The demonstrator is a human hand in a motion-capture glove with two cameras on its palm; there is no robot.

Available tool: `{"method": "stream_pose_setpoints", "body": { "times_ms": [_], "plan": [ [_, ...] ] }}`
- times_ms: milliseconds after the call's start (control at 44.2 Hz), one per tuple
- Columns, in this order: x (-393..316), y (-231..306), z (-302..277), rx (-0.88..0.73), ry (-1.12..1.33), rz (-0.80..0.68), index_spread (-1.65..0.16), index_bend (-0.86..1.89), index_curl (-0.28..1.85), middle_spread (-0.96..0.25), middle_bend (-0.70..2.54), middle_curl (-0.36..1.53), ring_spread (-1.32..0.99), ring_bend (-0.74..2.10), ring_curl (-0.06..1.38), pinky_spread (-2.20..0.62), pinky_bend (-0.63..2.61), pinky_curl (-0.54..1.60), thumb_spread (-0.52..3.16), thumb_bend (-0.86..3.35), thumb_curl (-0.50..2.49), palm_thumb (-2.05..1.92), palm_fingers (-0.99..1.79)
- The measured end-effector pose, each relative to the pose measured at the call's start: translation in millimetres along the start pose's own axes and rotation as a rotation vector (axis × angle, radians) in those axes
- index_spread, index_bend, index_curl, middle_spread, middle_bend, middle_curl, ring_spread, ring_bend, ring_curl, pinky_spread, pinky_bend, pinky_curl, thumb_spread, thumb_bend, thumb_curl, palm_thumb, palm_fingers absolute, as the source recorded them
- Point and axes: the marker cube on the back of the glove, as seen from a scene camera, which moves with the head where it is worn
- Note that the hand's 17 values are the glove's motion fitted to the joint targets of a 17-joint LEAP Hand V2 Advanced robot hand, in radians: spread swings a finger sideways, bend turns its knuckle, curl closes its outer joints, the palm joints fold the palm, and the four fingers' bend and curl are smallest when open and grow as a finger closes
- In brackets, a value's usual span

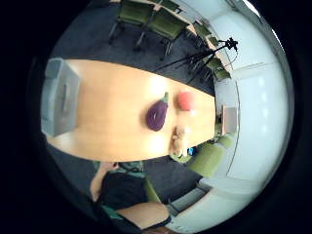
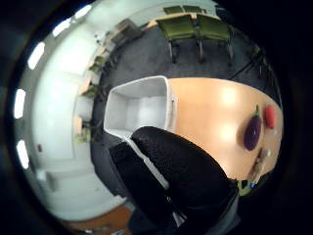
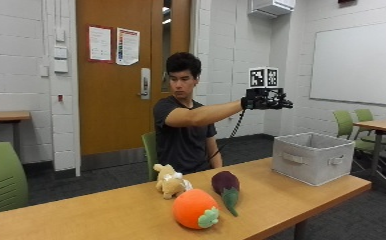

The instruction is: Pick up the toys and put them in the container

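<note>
- As I read it from the outside view, there were three toys on the wooden table (image 3: 113,210): one cream plush animal (image 3: 171,183), one purple plush eggplant (image 3: 226,186) and one orange plush fruit (image 3: 194,209) with a green leaf.
- There was one container (image 3: 311,157), a grey fabric bin with handles, standing on the same table near its far end.
- Taking the container as my landmark, all three toys lay well apart from it, grouped further along the tabletop; the eggplant was the nearest to it, the orange fruit and the plush animal just beyond.
- From the thumb-side palm view, the container (image 2: 139,108) looked bare inside; I saw only its pale walls and floor.
- My gloved right hand (image 3: 267,101) was raised high on an outstretched arm, above the level of the container and touching nothing.
- It held nothing, but I could not tell whether its fingers were spread or curled.
- In the thumb-side view a black gloved finger (image 2: 181,169) covered one corner of the container.
- The plush animal (image 1: 180,138) was too small to make out in either palm view.
</note>
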Motion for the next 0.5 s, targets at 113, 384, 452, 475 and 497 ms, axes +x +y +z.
{"method": "stream_pose_setpoints", "body": {
  "times_ms": [113, 384, 452, 475, 497],
  "plan": [
    [1.2, 0.9, 1.4, 0.002, -0.01, -0.005, -0.13, 0.19, 0.09, -0.05, 0.22, 0.09, -0.15, 0.15, 0.02, -0.07, 0.43, 0.13, 0.64, -0.11, 0.0, -0.17, 0.03],
    [19.4, 5.3, 2.2, -0.014, -0.01, -0.011, -0.19, 0.19, 0.19, -0.07, 0.23, 0.18, -0.23, 0.18, 0.07, -0.09, 0.47, 0.21, 0.96, -0.11, 0.01, -0.16, -0.01],
    [30.0, 8.9, -1.3, 0.001, -0.004, -0.005, -0.19, 0.19, 0.21, -0.08, 0.23, 0.2, -0.25, 0.19, 0.09, -0.09, 0.46, 0.22, 1.0, -0.11, 0.01, -0.17, -0.01],
    [34.0, 10.5, -2.3, 0.005, -0.003, -0.001, -0.2, 0.18, 0.21, -0.08, 0.23, 0.2, -0.25, 0.19, 0.09, -0.09, 0.46, 0.22, 1.01, -0.11, 0.01, -0.17, -0.02],
    [38.4, 12.0, -3.0, 0.01, -0.003, 0.003, -0.2, 0.18, 0.22, -0.08, 0.23, 0.21, -0.25, 0.19, 0.1, -0.1, 0.46, 0.23, 1.02, -0.11, 0.01, -0.17, -0.02]
  ]
}}
